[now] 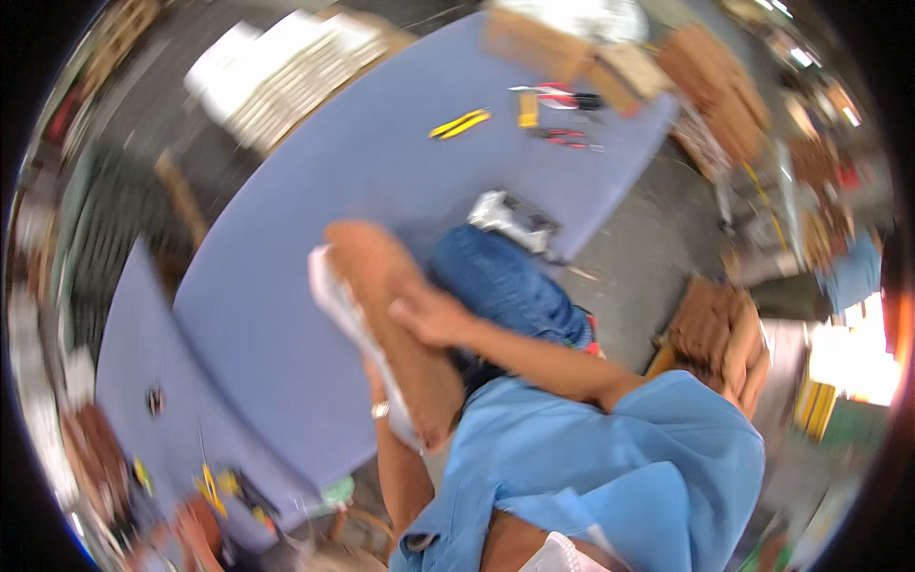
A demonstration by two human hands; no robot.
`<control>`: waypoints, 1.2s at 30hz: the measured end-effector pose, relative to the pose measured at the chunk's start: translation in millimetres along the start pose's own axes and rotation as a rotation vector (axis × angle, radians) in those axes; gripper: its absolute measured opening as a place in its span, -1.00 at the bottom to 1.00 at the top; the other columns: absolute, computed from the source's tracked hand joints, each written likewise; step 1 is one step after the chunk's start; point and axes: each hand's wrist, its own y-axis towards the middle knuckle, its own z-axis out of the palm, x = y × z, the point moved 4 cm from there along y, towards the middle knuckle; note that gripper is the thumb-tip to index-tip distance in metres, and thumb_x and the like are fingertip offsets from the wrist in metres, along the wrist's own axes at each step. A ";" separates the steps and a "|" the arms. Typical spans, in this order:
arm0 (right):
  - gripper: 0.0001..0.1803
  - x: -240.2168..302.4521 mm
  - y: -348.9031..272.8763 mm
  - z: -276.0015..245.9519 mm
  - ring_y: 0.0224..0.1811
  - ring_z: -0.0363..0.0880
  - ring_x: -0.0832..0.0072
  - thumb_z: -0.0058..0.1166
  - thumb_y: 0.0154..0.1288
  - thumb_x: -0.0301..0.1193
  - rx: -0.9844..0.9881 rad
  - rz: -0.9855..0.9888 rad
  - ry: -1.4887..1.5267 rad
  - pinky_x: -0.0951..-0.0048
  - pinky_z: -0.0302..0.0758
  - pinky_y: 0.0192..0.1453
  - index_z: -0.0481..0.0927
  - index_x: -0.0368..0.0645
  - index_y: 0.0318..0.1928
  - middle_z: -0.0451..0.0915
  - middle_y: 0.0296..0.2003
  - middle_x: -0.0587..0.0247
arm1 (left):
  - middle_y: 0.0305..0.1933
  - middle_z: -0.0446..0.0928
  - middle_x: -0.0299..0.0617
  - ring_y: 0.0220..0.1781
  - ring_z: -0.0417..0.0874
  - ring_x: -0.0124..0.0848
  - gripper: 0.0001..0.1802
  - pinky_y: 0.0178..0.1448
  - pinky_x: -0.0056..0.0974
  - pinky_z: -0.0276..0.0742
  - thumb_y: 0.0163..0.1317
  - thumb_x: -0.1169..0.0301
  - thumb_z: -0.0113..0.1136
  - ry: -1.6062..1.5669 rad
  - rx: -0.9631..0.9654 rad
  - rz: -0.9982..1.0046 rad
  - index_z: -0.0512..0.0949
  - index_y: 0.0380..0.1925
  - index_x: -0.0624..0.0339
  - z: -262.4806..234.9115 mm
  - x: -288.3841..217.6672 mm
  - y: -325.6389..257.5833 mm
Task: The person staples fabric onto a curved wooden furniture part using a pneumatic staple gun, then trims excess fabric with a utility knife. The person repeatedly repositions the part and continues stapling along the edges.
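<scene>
We see a brown panel (396,324), long and flat with a white underside, blurred, held tilted above the near edge of the desk (315,191). The desk is blue-grey, curved by the lens, with yellow cutters (459,123) and red tools (570,140) far across it. Brown stacks (720,91) stand on the grey floor (639,238) around. Our right hand (431,315) lies flat on the panel's top, fingers together; our left hand (377,386) grips it from below, mostly hidden.
</scene>
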 end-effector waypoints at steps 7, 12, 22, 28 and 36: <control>0.01 11.3 28.3 -35.5 0.72 -0.13 -0.06 -0.35 0.58 0.29 -0.160 -0.003 0.105 0.17 -0.15 0.76 -0.13 -0.22 0.68 -0.13 0.66 -0.25 | 0.67 0.10 0.05 0.63 0.25 -0.07 0.04 0.62 0.02 0.30 0.51 -0.44 -0.34 0.027 0.151 0.101 -0.03 0.66 0.15 124.1 -47.5 3.8; -0.08 40.2 37.6 -80.6 0.71 -0.05 0.01 -0.36 0.59 0.28 -0.024 0.090 0.197 0.14 -0.02 0.72 0.03 -0.08 0.67 0.05 0.64 -0.12 | 0.69 0.01 0.07 0.65 0.21 -0.05 0.01 0.64 0.05 0.27 0.54 -0.40 -0.35 0.010 0.234 0.116 -0.08 0.67 0.13 170.7 -78.3 -2.5; -0.43 -11.4 43.7 -48.3 0.43 0.48 -0.04 -0.05 0.62 -0.06 -0.309 -0.020 0.106 0.08 0.39 0.52 0.53 -0.19 0.39 0.52 0.37 -0.15 | 0.66 0.12 0.02 0.59 0.27 -0.16 -0.21 0.61 -0.06 0.24 0.69 -0.10 -0.25 0.322 0.137 0.205 0.01 0.64 0.25 84.4 -45.5 12.6; -0.65 -47.2 119.0 -150.8 -0.05 0.75 0.17 0.20 0.44 -0.27 -0.412 -0.064 -0.063 0.21 0.65 0.07 0.70 -0.18 0.12 0.75 -0.03 -0.02 | 0.70 0.07 0.10 0.61 0.30 -0.02 -0.30 0.58 -0.02 0.30 0.71 0.12 -0.20 0.370 -0.161 0.218 -0.05 0.67 0.20 70.4 -96.9 -6.1; -0.41 -169.0 271.4 -279.0 0.39 0.49 -0.01 0.10 0.37 -0.52 -0.451 -0.001 -0.843 0.04 0.50 0.44 0.45 -0.02 0.41 0.41 0.46 0.07 | 0.39 0.53 0.16 0.16 0.75 -0.11 -0.49 0.20 -0.11 0.68 0.45 0.47 0.23 0.966 0.047 0.787 0.47 0.36 0.42 132.2 -191.0 1.6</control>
